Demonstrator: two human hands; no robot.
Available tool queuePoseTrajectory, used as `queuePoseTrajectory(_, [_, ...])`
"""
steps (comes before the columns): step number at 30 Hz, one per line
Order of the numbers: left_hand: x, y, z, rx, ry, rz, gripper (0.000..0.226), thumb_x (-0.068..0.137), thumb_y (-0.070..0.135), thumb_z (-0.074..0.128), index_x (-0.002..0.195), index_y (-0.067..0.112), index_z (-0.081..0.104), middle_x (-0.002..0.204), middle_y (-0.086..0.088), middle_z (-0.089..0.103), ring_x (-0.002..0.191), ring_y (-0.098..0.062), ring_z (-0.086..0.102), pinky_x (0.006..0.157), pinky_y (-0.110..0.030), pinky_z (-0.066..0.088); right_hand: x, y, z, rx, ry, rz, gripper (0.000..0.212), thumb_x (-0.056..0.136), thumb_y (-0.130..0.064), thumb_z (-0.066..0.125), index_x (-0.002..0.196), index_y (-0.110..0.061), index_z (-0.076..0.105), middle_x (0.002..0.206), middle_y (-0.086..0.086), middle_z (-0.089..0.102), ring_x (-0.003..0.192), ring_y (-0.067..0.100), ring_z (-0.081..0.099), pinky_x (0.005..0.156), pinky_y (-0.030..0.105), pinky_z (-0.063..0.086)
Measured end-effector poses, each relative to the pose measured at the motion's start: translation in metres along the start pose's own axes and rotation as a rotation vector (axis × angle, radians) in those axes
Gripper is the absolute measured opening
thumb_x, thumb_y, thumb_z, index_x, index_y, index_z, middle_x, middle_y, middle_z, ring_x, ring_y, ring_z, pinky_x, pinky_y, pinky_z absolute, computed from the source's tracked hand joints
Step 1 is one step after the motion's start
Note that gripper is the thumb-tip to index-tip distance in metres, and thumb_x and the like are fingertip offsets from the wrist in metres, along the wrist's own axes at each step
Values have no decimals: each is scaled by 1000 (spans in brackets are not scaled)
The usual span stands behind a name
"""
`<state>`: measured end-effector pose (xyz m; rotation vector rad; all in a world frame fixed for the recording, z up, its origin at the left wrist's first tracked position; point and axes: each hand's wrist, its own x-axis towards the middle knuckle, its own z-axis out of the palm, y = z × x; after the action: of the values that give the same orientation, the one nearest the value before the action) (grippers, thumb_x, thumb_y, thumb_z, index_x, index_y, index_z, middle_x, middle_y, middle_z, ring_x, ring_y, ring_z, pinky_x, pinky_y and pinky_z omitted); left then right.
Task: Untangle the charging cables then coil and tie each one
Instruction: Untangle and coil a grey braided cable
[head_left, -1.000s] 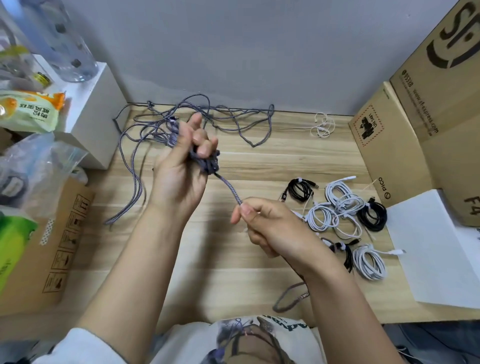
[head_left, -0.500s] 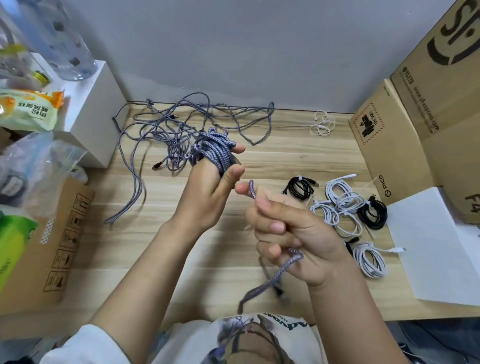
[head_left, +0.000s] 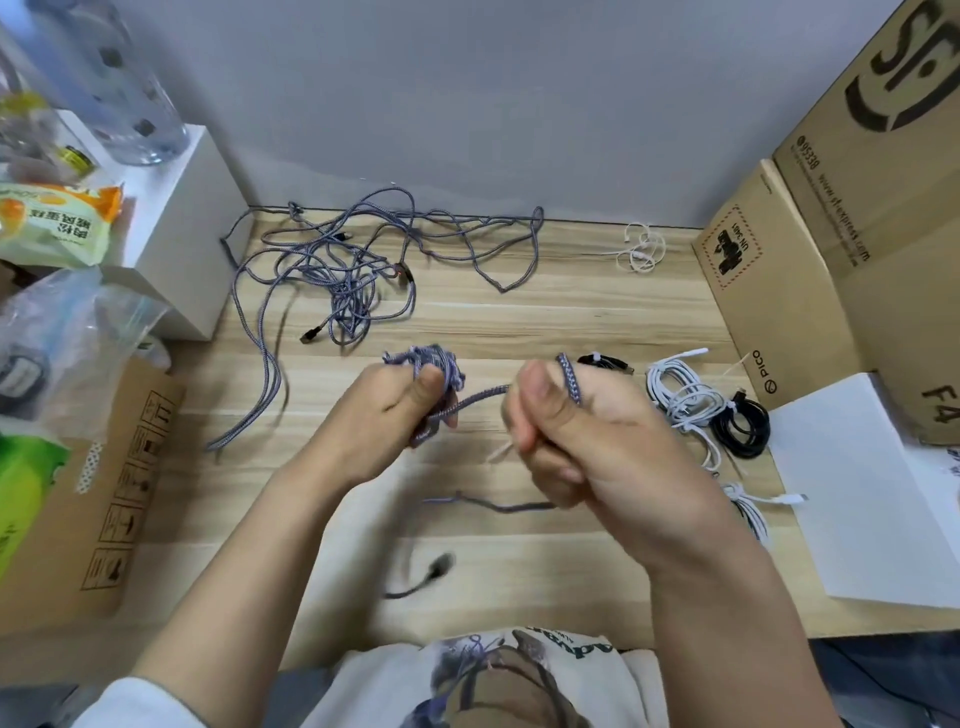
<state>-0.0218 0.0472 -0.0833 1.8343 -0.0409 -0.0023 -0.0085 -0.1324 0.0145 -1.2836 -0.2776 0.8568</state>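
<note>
two hands at work in the single head view, both over the light wooden plank tabletop (head_left: 519, 322)

left hand (head_left: 384, 415): fingers curled tight round a wound bundle of grey-purple braided charging cable (head_left: 434, 364), coil loops showing above the knuckles

right hand (head_left: 587, 441): fingers folded closed on the same cable's free run, one turn crossing the index finger; a thin pale strip, possibly a tie, pokes out below the fist, too blurred to confirm

key relation: the taut span (head_left: 470, 402) runs roughly left to right between the fists, rising slightly toward the right hand; bundle lies left of the feeding grip, so the next wrap likely carries the run back toward the left hand; loose tail with dark plug (head_left: 439, 566) trails blurred below, near the person

tangled heap of grey-purple braided cables (head_left: 343, 270): far left of the table, well apart from both hands, not yet sorted

finished coils, white and black, tied (head_left: 691, 400): right of the right hand, beside a brown cardboard box (head_left: 769, 291) whose contents are hidden

small white cable loop (head_left: 641, 247): by the far wall

clear plastic bag (head_left: 62, 332): left edge, contents unclear
</note>
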Motion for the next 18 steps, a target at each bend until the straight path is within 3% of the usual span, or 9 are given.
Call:
queuePoseTrajectory(4, [-8,4,-9,-192,-299,-149,84,59,89,48,65,6,59,43,-4,36,38,-12,28,40,-17,20,2,-1,-6,-211,218,-83,42,83,-41,47,45,-23,46,42,-13,28,39,2,20,39,13,18])
queuePoseTrajectory(6, [-10,14,-13,-219,-422,-156,73,60,82,57,65,9,58,44,-2,36,38,-12,29,40,-17,21,2,-2,-8,-228,267,-120,44,83,-38,49,42,-23,41,43,-12,27,40,4,20,39,14,18])
queuePoseTrajectory(8, [-12,26,-16,-200,-531,-162,48,62,63,70,62,16,59,45,4,39,39,-10,31,40,-16,23,3,-3,-10,-249,312,-158,47,83,-37,50,39,-23,36,43,-10,26,41,7,19,39,14,18])
queuePoseTrajectory(11, [-13,36,-18,-202,-636,-203,20,67,38,66,59,20,61,44,4,42,38,-8,33,39,-18,24,3,-4,-13,-265,368,-194,51,82,-37,52,38,-24,29,42,-7,21,41,8,17,40,16,17])
queuePoseTrajectory(15, [-16,43,-23,-446,-767,-138,20,78,30,61,59,22,62,37,5,38,35,-19,32,47,-53,32,2,-2,-19,-417,514,-257,54,78,-38,62,44,-23,23,47,-6,17,45,9,15,43,19,16])
queuePoseTrajectory(16, [-16,46,-24,-515,-803,-77,21,79,32,61,60,25,61,36,3,36,36,-24,35,52,-55,37,4,1,-21,-433,526,-257,56,77,-39,64,46,-18,22,49,-4,17,46,10,15,43,19,15])
queuePoseTrajectory(18, [-12,53,-23,-698,-862,74,23,84,34,56,62,26,55,34,-4,33,37,-26,38,64,-39,48,11,13,-21,-424,488,-218,58,75,-44,63,47,-9,26,51,-1,17,47,10,15,44,20,14])
